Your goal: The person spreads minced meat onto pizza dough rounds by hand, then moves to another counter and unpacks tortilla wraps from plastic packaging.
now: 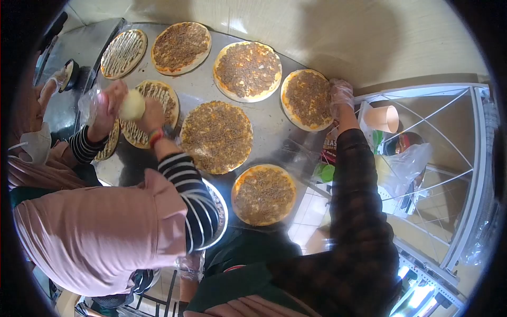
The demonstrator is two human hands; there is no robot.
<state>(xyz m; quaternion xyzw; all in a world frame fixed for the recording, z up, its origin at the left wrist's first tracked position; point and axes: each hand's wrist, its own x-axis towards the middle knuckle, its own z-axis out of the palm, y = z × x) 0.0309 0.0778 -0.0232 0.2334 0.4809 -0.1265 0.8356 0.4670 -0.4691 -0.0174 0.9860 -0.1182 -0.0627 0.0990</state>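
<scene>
My right hand (342, 98), in a clear glove, is at the right edge of a meat-topped flatbread (309, 100), its fingers closed on the rim. Low in the view my gloved left hand (190, 265) is just under a white-rimmed bowl (221, 224); its fingers are mostly hidden, and so is much of the bowl, behind a co-worker's striped sleeve. Other meat-topped flatbreads lie near the middle, one large (217, 137) and one smaller (264, 194). Two more (247, 71) (181, 47) are along the back.
A co-worker's hands (153, 115) hold a pale squeeze bottle (132, 105) over a sauce-striped flatbread (145, 134) on the metal table (269, 119). Another striped flatbread (123, 54) is behind. At right are a wire rack (470, 174), an orange cup (388, 119) and plastic bags (409, 166).
</scene>
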